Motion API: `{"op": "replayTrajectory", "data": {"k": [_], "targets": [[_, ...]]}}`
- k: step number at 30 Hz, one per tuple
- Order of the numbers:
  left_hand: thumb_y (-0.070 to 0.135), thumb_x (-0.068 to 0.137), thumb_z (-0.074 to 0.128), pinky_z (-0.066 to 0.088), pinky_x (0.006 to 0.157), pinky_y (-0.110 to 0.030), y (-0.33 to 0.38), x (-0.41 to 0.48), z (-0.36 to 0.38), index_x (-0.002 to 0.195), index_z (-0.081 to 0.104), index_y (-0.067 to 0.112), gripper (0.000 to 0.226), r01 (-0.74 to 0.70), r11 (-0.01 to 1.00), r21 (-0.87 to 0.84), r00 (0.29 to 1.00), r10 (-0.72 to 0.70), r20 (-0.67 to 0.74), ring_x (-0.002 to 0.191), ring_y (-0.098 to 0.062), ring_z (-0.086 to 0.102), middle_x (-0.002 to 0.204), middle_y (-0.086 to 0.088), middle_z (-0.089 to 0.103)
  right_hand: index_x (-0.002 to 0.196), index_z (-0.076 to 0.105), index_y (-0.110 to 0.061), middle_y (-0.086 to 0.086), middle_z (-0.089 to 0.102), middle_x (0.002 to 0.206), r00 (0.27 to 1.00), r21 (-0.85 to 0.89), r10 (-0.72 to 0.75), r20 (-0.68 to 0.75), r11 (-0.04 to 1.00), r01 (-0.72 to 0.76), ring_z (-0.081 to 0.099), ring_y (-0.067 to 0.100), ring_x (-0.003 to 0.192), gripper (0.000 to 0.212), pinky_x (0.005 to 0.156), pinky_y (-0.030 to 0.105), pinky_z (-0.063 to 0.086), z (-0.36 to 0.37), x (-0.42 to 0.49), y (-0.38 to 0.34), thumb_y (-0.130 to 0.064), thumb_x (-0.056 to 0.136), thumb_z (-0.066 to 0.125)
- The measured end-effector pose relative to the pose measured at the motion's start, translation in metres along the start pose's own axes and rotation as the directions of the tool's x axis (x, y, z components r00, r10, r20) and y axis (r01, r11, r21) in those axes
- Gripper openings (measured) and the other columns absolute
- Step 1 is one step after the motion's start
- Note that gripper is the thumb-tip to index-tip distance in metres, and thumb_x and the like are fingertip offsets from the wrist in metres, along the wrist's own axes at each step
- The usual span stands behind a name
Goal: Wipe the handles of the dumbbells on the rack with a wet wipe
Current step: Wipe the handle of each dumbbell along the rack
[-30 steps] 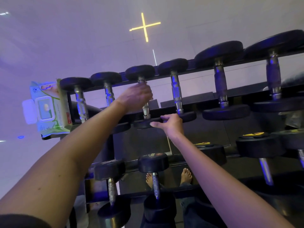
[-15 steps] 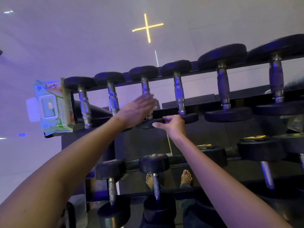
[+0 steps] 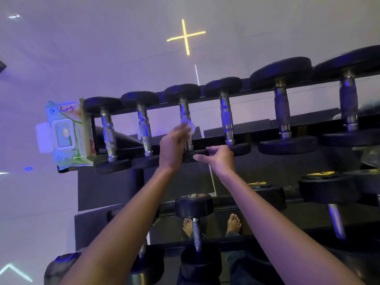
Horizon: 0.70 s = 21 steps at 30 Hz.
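While right fingers (image 3: 212, 150) grip the dumbbell head (image 3: 188, 156), left fingers (image 3: 182, 130) pinch the wipe (image 3: 191, 126).

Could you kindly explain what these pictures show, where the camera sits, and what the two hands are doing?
No machine here: the camera is worn on a person's head and looks down along their own arms. Before them stands a dumbbell rack. The left hand holds a white wet wipe against the metal handle of the third dumbbell from the left in the top row. The right hand grips that dumbbell's near weight. A green pack of wipes sits at the rack's left end. The person's bare feet show below.
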State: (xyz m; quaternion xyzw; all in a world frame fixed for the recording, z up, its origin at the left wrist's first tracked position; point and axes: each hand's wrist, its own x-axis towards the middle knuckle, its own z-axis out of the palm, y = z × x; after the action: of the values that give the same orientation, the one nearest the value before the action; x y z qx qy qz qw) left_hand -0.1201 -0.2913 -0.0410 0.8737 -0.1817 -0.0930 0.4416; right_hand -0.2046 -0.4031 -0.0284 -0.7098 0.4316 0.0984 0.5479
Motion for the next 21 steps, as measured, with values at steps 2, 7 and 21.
{"op": "replayTrajectory", "data": {"k": [2,7,21], "targets": [[0.007,0.086,0.065,0.049,0.088,-0.024,0.005,0.019,0.005,0.102,0.071,0.005,0.017,0.099,0.99,-0.097,0.986,-0.111,-0.123,0.098,-0.009,0.058,0.116,-0.003,0.059,0.116,0.064,-0.005,0.011,0.065,0.117,1.0,-0.002,0.002,0.001,1.0,-0.002,0.06,0.022,0.109,0.062,0.086,0.024,0.043,0.001,0.001,0.0,-0.03,0.063,0.086],[0.017,0.085,0.066,0.049,0.08,-0.026,0.01,0.017,0.011,0.095,0.066,0.013,0.011,0.294,0.933,-0.21,0.93,-0.33,-0.162,0.088,-0.012,0.062,0.094,0.005,0.064,0.115,0.064,-0.005,0.011,0.065,0.116,1.0,-0.003,0.008,-0.01,1.0,-0.008,0.061,0.022,0.108,0.061,0.086,0.025,0.044,0.002,0.002,0.001,-0.029,0.064,0.086],[0.009,0.097,0.039,0.043,0.062,-0.026,-0.004,0.03,0.008,0.093,0.065,0.01,0.026,0.549,0.776,-0.31,0.835,-0.526,0.161,0.068,-0.014,0.05,0.066,0.003,0.057,0.113,0.065,-0.003,0.012,0.066,0.113,1.0,-0.002,-0.002,-0.011,1.0,0.002,0.061,0.023,0.106,0.06,0.088,0.026,0.045,0.002,0.003,0.002,-0.028,0.063,0.086]]}}
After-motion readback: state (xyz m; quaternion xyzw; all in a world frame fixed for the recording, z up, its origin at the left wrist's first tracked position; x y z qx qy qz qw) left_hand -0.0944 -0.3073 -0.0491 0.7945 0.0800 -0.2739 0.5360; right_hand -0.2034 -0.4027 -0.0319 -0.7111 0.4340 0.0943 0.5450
